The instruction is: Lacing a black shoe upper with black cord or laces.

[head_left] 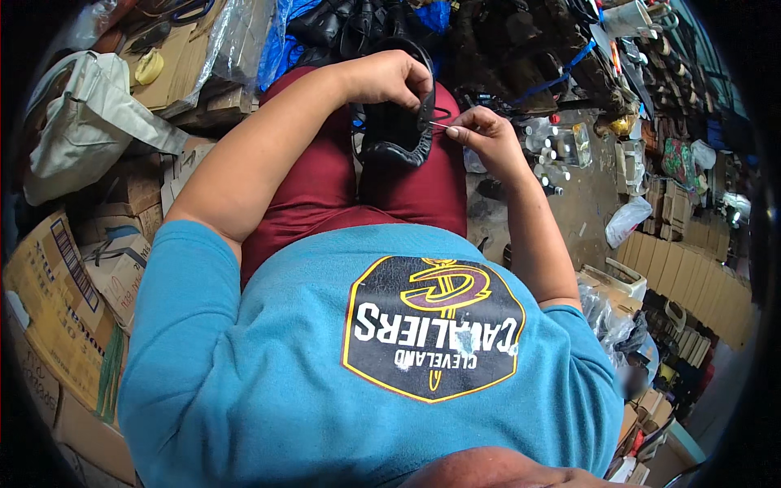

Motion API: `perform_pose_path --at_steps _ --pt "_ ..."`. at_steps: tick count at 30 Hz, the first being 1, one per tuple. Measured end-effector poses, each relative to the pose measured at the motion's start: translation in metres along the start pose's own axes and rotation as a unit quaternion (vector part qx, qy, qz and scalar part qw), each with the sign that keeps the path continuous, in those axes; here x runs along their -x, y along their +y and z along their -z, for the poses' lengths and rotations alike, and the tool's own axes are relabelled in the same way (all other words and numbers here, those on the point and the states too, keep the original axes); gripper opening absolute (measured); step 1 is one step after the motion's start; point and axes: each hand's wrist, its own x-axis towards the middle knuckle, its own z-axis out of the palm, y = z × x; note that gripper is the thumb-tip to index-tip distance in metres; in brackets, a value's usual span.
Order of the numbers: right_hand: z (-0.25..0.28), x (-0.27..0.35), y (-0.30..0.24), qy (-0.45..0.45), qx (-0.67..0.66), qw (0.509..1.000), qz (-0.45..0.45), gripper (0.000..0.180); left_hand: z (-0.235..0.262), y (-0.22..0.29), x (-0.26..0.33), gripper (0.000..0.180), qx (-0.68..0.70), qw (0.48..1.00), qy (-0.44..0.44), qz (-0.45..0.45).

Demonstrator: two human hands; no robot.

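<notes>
A black leather shoe [394, 152] lies across my thighs, its opening facing up. My left hand [392, 77] reaches over it from the left, thumb and fingers pinched on the edge of the opening. At that same edge, on the right, a thin, pale needle-like piece [437, 124] touches the shoe. My right hand [486, 140] holds its outer end between thumb and forefinger. A dark loop stands out from the edge just above; whether it is thread or lace I cannot tell. The shoe's toe and underside are hidden.
Several black shoes [346, 24] are heaped on blue plastic beyond my knees. Clear bottles [547, 146] stand on the floor to the right. A pale cloth bag [77, 130] and cardboard boxes [69, 317] crowd the left side. Flattened cardboard [683, 272] lies at the right.
</notes>
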Motion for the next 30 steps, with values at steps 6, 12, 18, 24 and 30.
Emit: perform_pose_path --at_steps 6,12,18,24,30 --pt "-0.034 -0.014 -0.008 0.01 0.12 0.99 0.068 0.018 -0.016 -0.011 0.015 0.014 -0.006 0.997 0.072 0.014" --pt "-0.024 -0.01 -0.013 0.037 0.177 0.97 0.163 0.056 -0.048 -0.003 0.052 0.02 -0.299 0.915 0.271 -0.021" --pt "-0.045 -0.027 -0.017 -0.007 0.222 0.958 0.181 0.074 -0.045 -0.01 0.043 0.018 -0.24 0.949 0.206 0.002" --pt "-0.043 -0.027 -0.01 0.02 0.251 0.952 0.173 0.066 -0.029 0.017 0.089 0.006 -0.444 0.88 0.168 -0.017" --pt "-0.04 -0.026 0.002 0.001 0.188 0.969 0.158 0.07 0.006 0.016 0.144 0.011 -0.327 0.889 0.313 0.074"
